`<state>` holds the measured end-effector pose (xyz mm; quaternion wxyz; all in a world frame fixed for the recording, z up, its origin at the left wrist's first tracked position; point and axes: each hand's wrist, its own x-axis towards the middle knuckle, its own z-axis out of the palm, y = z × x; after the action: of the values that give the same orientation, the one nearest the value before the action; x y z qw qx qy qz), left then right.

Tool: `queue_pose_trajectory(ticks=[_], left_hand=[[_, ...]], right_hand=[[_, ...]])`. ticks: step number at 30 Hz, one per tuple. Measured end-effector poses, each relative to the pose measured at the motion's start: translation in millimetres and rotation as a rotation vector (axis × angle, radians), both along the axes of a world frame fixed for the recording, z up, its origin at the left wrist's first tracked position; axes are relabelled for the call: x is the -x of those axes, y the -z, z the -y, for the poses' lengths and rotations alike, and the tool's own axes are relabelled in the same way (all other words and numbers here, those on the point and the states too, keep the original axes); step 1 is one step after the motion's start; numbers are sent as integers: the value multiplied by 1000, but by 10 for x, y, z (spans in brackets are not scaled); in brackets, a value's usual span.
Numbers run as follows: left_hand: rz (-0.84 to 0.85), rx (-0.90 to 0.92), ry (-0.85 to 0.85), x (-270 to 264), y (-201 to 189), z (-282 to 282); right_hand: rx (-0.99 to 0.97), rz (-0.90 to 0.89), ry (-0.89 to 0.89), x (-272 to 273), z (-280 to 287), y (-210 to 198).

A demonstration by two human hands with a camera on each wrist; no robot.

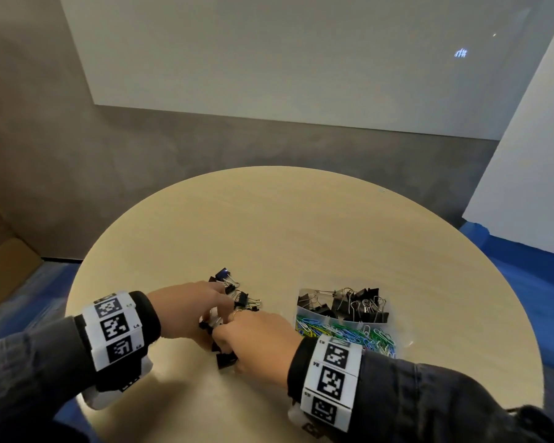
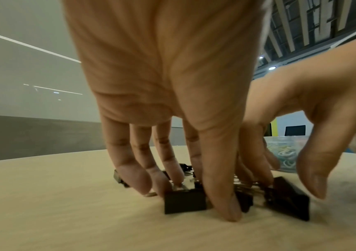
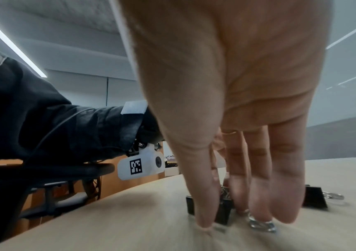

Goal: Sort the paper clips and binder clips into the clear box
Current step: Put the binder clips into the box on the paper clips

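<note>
1. With both hands down on the loose binder clips [image 1: 234,295] on the desk [image 1: 301,225], I judge I'm gathering them.
2. Left fingers [image 2: 138,180] spread, pressing; right fingers [image 3: 205,203] straight, touching one clip.
3. Next: pinch, carry to the box [image 1: 304,310] at my right.

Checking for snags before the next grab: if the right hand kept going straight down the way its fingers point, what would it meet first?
The right hand points down; its fingers would first meet the black binder clip under them, then the table. They seem to touch already, though blur hides the exact contact.
</note>
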<state>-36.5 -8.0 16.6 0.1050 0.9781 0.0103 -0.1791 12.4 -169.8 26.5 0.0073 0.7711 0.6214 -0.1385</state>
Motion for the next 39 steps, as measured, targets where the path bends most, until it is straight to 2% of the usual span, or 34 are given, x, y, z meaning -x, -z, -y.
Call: queue_pose_trajectory(ticks=[4, 9, 13, 15, 18, 22, 32, 39], left_hand=[[2, 42, 6, -28, 29, 39], [29, 76, 22, -41, 39, 28], [16, 81, 19, -12, 34, -39], [35, 77, 23, -1, 1, -62], [64, 96, 26, -28, -82, -64], [91, 124, 32, -148, -188, 15], [137, 211, 128, -595, -407, 373], [217, 259, 182, -907, -548, 654]], right_hand=[[-7, 44, 3, -28, 4, 20], [-109, -32, 13, -127, 108, -57], [-221, -118, 175, -555, 383, -367], [-245, -65, 274, -870, 574, -507], [-148, 5, 352, -1197, 814, -551], [-26, 30, 349, -1294, 943, -371], [-36, -97, 346, -1299, 948, -308], [-8, -78, 393, -1281, 1054, -321]])
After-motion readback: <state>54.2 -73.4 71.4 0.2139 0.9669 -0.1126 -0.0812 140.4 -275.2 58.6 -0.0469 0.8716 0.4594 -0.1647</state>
